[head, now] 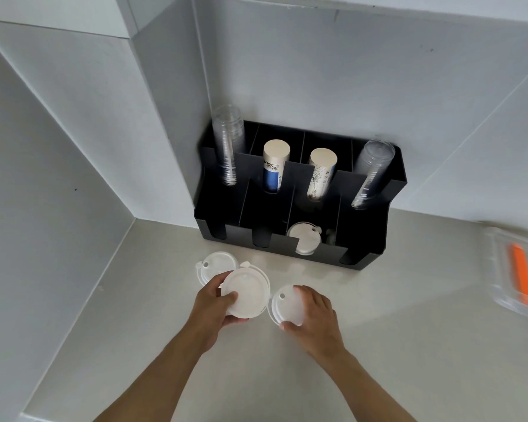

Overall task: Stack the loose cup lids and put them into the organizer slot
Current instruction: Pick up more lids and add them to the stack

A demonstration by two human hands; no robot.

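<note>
Off to my right there's a clear plastic container [514, 269] on the counter [378, 345] with something orange [521, 274] inside, can't tell what. Back by the wall: two stacks of clear cups [228, 144] leaning at the ends, two paper cup stacks [275, 164] between them.

Pale grey bench [378, 345] set into a corner, plain white walls [317, 71] on two sides, boxed white column at left, thin seam lines across panels, soft even light, faint scuff marks.
</note>
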